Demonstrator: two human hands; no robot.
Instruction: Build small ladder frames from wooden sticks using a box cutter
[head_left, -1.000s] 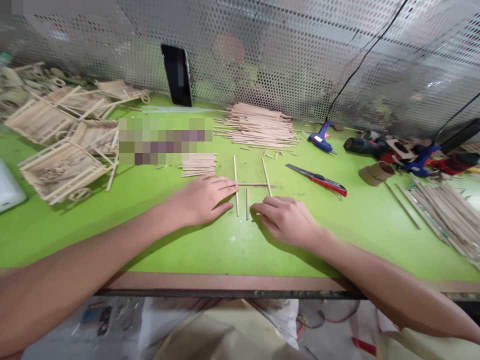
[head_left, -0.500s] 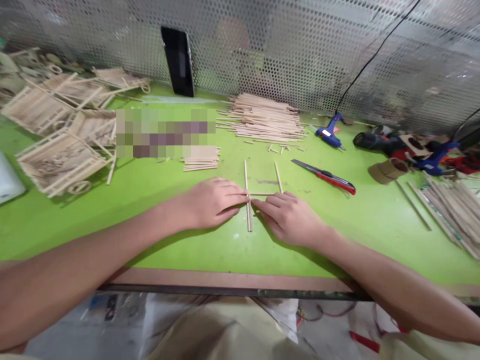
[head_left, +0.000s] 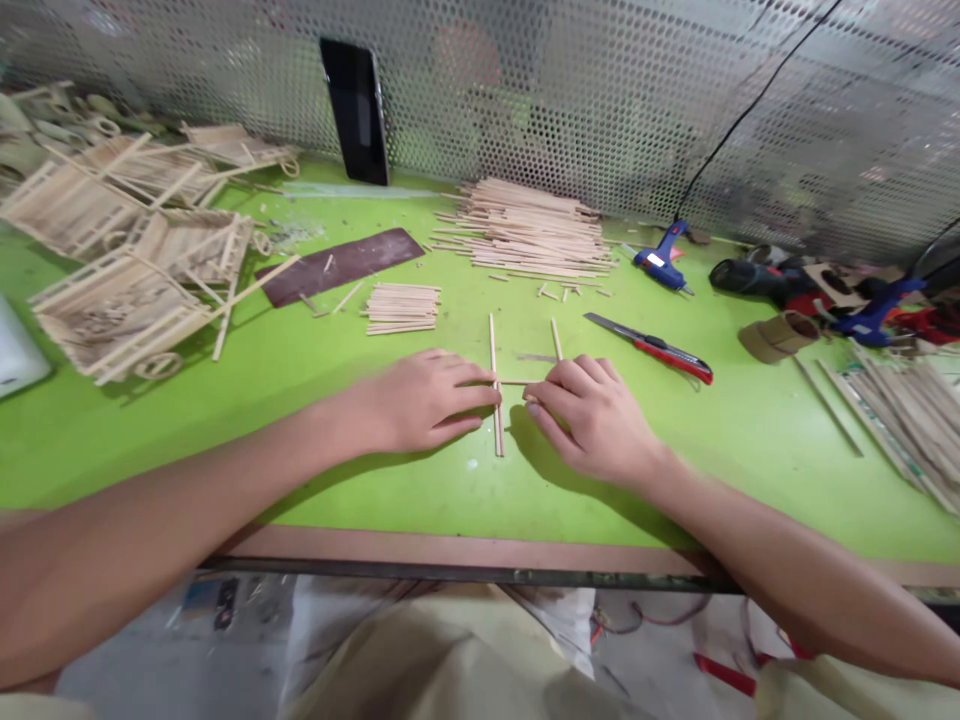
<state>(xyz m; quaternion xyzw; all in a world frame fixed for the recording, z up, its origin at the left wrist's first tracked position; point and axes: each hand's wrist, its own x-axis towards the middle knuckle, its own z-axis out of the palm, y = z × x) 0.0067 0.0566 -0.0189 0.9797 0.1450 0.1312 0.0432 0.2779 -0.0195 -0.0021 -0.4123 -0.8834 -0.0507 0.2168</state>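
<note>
Thin wooden sticks lie in an H-like arrangement on the green tabletop (head_left: 420, 490). It has a long left stick (head_left: 493, 345), a right stick (head_left: 556, 338) and a crosspiece (head_left: 514, 382) between them. My left hand (head_left: 427, 400) rests with its fingers stretched out, the tips touching the left stick near the joint. A second stick piece (head_left: 499, 435) lies along that stick's lower end. My right hand (head_left: 596, 415) is closed in a pinch over the right end of the crosspiece. Its fingers hide the lower right stick, and what they pinch is too small to name.
Beyond my hands lie a short stick bundle (head_left: 403, 308) and a large stick pile (head_left: 532, 230). To the right are a utility knife (head_left: 652, 348), blade out, and a blue glue gun (head_left: 663, 260). Small wooden carts (head_left: 120, 310) crowd the left; a phone (head_left: 355, 112) leans behind.
My right hand has moved slightly right and up, away from the left joint, and its fingers have curled in over the crosspiece's right end. My left hand stays at the left stick.
</note>
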